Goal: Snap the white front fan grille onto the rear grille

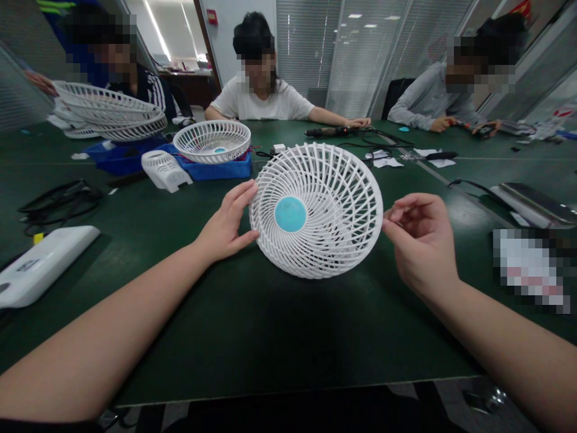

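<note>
A white round fan grille (pixel 345 240) with a light blue centre disc (pixel 290 214) is held upright over the green table (pixel 288 343), its disc side facing me. My left hand (pixel 228 222) grips its left rim, thumb low and fingers higher up. At the opposite rim, my right hand (pixel 424 243) is closed, thumb and forefinger pinching the edge. Through the slats some pale shapes show inside, which I cannot make out.
Stacked white grilles (pixel 112 111) and another grille (pixel 192 141) rest on blue bins (pixel 220 169) at the back left, beside a white plastic housing (pixel 164 171). A white device (pixel 49 264) lies left, black cables (pixel 63 201) behind it. Several people sit across the table.
</note>
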Demonstrator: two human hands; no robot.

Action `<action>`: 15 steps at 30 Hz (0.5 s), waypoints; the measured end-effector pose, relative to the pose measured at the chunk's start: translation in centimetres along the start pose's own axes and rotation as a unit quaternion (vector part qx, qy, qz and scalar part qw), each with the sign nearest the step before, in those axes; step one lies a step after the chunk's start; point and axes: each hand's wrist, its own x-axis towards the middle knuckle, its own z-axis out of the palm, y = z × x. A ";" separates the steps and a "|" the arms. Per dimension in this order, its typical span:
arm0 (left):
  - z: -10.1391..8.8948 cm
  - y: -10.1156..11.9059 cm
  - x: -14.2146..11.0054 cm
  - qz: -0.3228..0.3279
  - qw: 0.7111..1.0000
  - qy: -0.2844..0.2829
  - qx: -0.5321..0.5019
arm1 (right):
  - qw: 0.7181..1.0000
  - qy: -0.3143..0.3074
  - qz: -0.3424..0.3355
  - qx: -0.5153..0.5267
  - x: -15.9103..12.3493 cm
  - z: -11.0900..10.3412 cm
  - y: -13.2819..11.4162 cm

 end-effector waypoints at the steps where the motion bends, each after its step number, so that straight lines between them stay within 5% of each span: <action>1: 0.0 0.0 0.0 0.001 1.000 0.001 -0.001 | 1.000 0.001 -0.002 -0.003 0.0 0.0 0.0; 15: 0.0 -0.2 -0.1 -0.003 1.000 -0.005 0.000 | 0.998 -0.016 -0.017 -0.050 -0.1 0.0 -0.3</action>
